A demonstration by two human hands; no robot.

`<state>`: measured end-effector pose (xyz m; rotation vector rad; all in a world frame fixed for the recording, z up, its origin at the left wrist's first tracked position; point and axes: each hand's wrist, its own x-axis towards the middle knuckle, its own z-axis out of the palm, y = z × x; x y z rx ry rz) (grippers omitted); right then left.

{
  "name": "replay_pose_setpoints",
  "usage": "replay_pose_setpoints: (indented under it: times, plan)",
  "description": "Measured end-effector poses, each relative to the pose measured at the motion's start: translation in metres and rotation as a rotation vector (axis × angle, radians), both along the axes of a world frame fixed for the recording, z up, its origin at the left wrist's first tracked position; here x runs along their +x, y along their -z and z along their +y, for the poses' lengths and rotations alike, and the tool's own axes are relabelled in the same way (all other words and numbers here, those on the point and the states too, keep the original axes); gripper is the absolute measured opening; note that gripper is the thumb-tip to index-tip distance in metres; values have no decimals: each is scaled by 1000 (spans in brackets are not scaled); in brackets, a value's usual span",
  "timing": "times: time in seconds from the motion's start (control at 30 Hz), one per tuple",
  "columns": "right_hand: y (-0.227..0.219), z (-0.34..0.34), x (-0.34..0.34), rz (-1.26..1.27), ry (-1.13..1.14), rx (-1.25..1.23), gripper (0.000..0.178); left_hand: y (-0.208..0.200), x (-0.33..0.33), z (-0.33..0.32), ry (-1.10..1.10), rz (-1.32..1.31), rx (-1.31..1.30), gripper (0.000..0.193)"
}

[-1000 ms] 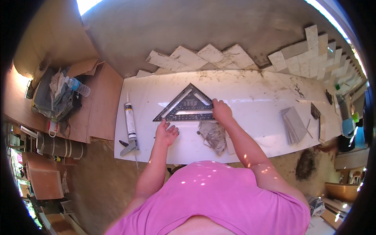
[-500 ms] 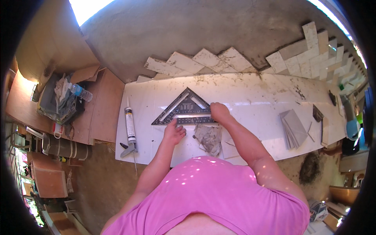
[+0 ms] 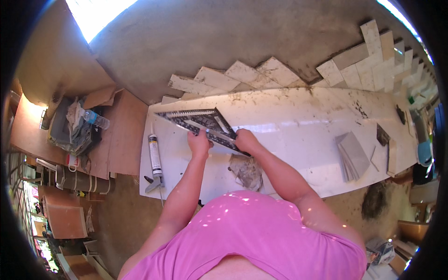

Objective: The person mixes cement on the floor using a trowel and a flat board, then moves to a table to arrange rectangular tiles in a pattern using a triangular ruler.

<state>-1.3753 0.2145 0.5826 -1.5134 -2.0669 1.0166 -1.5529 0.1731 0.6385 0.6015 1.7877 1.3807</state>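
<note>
Both hands hold a black triangular speed square (image 3: 220, 122) with pale markings, tilted above the white tabletop. My left hand (image 3: 199, 144) is closed on the middle of its long edge. Closer to its right corner, my right hand (image 3: 247, 142) grips the same tool. Just below the hands lies a crumpled, dirty grey rag (image 3: 246, 171). To the left of them a caulking gun (image 3: 154, 183) with a white sealant tube (image 3: 154, 155) rests on the table.
A fanned stack of grey tiles (image 3: 351, 156) lies on the right of the white table (image 3: 298, 154). Pale tiles in a zigzag pattern (image 3: 238, 74) run along the wall behind. At left, a wooden cabinet (image 3: 123, 135) bears a cluttered bin (image 3: 70, 123) and a plastic bottle (image 3: 96, 119).
The speed square has turned clockwise, its left corner swinging up and its right end dropping toward me. My left hand moved up slightly and closed on its edge; my right moved left and down.
</note>
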Motion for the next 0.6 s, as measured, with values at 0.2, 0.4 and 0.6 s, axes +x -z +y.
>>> replay_pose_setpoints:
  times: [0.2, 0.4, 0.6]
  plan:
    - [11, -3, -6, 216, 102, 41, 40, -6, -34, 32, -3, 852, 73, 20]
    - [20, 4, 90, 147, 408, 52, 33, -18, -51, 47, 140, 1072, 14, 18]
    - [38, -14, 174, 109, 554, 236, 23, -16, -68, 68, 226, 1185, -44, 21]
